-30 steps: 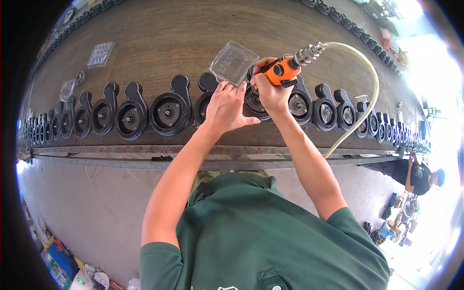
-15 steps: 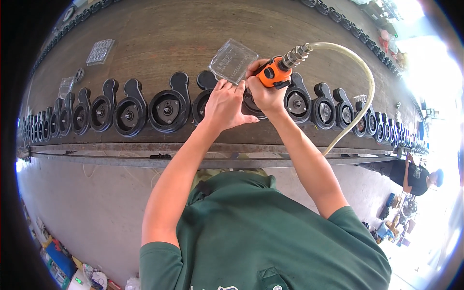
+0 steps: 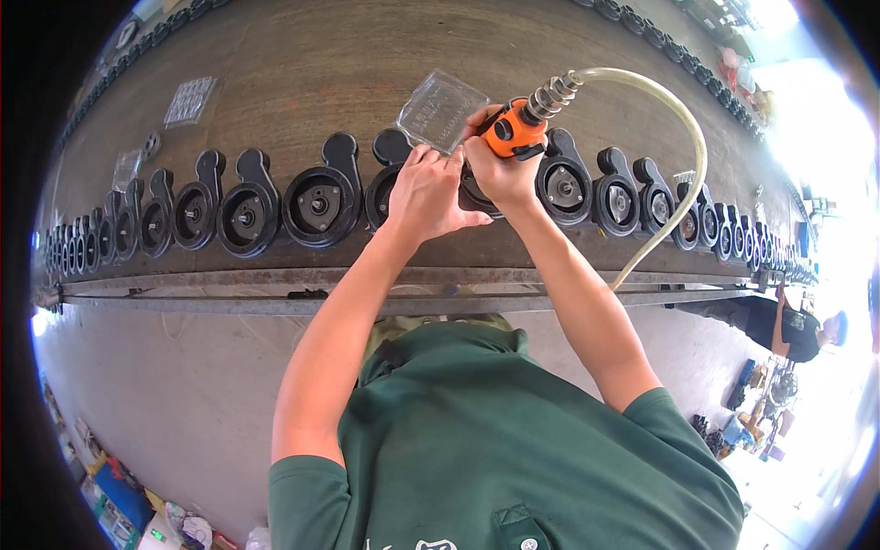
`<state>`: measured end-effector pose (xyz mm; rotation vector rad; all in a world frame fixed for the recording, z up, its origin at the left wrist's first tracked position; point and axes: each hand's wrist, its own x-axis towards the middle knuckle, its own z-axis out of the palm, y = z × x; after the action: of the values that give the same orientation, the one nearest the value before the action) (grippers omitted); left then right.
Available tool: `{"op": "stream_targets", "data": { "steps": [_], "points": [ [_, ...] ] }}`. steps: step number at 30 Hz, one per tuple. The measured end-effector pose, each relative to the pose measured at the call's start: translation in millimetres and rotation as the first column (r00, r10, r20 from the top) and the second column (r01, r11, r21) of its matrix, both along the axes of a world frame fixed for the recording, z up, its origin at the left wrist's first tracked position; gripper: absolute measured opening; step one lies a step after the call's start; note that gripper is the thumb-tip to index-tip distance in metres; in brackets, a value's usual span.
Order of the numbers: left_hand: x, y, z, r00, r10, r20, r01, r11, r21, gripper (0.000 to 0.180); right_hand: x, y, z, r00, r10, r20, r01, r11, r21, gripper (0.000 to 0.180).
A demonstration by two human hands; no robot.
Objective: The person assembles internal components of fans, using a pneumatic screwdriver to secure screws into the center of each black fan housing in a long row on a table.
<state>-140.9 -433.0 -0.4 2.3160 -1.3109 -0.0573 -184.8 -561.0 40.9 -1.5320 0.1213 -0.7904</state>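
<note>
My right hand [image 3: 502, 174] grips an orange air tool [image 3: 515, 134], its hose end slanting up to the right and its tip hidden behind my hands. Under the tool is a round black housing [image 3: 474, 200], mostly covered. My left hand [image 3: 425, 194] lies beside it, fingertips near the housing's far side and thumb stretched out over its near part. Just past my left fingertips is a clear plastic tray [image 3: 442, 110]. A black housing [image 3: 379, 197] with a rounded neck shows partly behind my left hand; another one [image 3: 563, 188] stands right of the tool.
Several similar housings [image 3: 320, 206] form a long row along the table's [image 3: 302, 101] near edge. A clear hose [image 3: 698, 165] loops from the tool down over the right side. Another clear tray [image 3: 190, 101] lies at the left. A person [image 3: 797, 332] is at the far right.
The orange tool and my right hand have shifted slightly left and up in view. My left hand stays almost in place.
</note>
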Motion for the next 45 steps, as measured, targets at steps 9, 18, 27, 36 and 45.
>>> {"op": "stream_targets", "data": {
  "steps": [9, 18, 27, 36, 45],
  "points": [
    [-0.7, -0.1, 3.2, 1.000, 0.003, -0.019, -0.003, 1.000, 0.016, 0.110, -3.6, -2.3, 4.4, 0.998, -0.054, 0.010, 0.053, 0.993, 0.102, 0.015],
    [-0.9, -2.8, 1.8, 1.000, 0.017, -0.016, -0.017, 1.000, 0.000, 0.114, -49.4, -37.4, -0.5, 0.987, -0.157, -0.013, 0.155, 0.952, 0.264, 0.026],
    [1.2, -3.3, 1.1, 1.000, 0.000, -0.008, 0.000, 1.000, -0.011, 0.113, -55.1, -43.3, -4.4, 0.984, -0.176, 0.013, 0.164, 0.937, 0.308, 0.025],
    [1.2, -2.9, -2.3, 1.000, 0.004, -0.016, -0.004, 1.000, -0.023, 0.114, -56.4, -37.4, -4.7, 0.995, -0.094, -0.013, 0.095, 0.979, 0.180, 0.023],
    [-1.3, 1.2, 0.1, 0.999, -0.006, 0.053, 0.010, 0.998, -0.069, 0.109, -57.3, -30.3, -14.5, 0.998, -0.033, -0.045, 0.038, 0.993, 0.109, 0.018]
  ]
}}
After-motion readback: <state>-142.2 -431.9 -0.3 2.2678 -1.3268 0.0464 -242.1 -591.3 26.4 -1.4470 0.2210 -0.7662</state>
